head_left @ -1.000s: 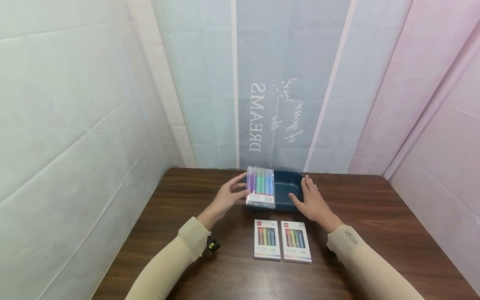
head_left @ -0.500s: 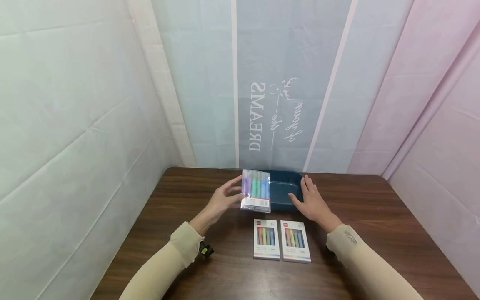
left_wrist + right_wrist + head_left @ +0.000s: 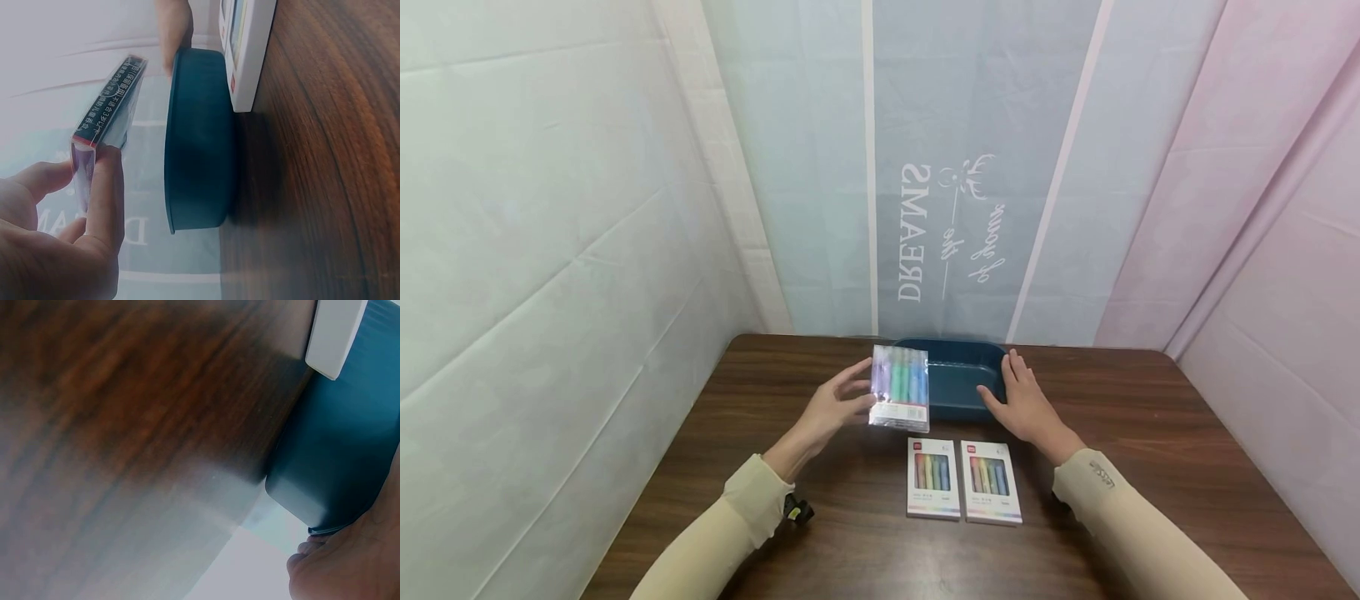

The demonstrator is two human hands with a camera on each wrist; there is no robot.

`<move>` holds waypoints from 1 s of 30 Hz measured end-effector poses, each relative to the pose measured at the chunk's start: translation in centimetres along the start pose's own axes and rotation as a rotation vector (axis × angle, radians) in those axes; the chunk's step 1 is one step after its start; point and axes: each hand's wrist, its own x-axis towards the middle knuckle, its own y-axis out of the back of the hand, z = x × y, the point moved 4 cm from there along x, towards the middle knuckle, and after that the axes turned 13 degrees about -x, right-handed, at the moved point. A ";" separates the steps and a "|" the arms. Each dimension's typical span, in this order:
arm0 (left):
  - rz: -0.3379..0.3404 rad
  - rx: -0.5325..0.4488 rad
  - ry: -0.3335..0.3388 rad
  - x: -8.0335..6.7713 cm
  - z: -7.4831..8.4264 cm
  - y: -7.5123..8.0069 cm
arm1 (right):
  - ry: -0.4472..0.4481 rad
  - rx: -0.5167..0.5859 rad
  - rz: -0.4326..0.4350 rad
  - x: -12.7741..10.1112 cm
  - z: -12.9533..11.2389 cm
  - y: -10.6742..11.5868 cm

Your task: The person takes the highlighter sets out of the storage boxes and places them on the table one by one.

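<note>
My left hand [image 3: 831,408] pinches a clear flat pack of coloured pens [image 3: 901,387] by its left edge, thumb on one face and fingers on the other. In the left wrist view the pack [image 3: 106,106] is tilted and held above table level, apart from the dark blue basin [image 3: 197,144]. From the head, it overlaps the left part of the basin [image 3: 962,411]. My right hand [image 3: 1030,408] rests at the basin's right rim with fairly straight fingers, the thumb over the inner side. In the right wrist view that hand [image 3: 350,562] touches the rim.
Two white boxes of coloured pens, the left one [image 3: 933,504] and the right one [image 3: 992,508], lie side by side in front of the basin on the brown wooden table [image 3: 865,550]. A printed cloth [image 3: 827,208] hangs behind the table.
My left hand has drawn the pack leftward and toward me, off the basin's left part, uncovering more of its inside. The right hand, basin and white boxes have stayed in place.
</note>
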 end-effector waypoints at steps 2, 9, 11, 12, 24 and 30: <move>-0.004 -0.002 -0.001 -0.2 0.0 0.2 | 0.001 0.000 0.000 0.0 0.0 0.0; 0.002 0.005 0.017 -1.0 -0.3 0.9 | 0.001 -0.001 -0.016 0.1 0.1 0.0; 0.008 0.005 0.026 -1.2 -0.3 1.0 | 0.000 -0.005 -0.017 0.2 0.2 0.0; 0.008 0.008 0.026 -1.3 -0.3 1.1 | -0.001 -0.007 -0.017 0.2 0.2 0.0; -0.022 0.013 0.042 -2.7 -0.1 1.6 | -0.009 -0.007 -0.030 0.3 0.4 -0.2; -0.017 0.021 0.055 -3.5 -0.3 1.8 | -0.010 0.005 -0.039 0.4 0.4 -0.2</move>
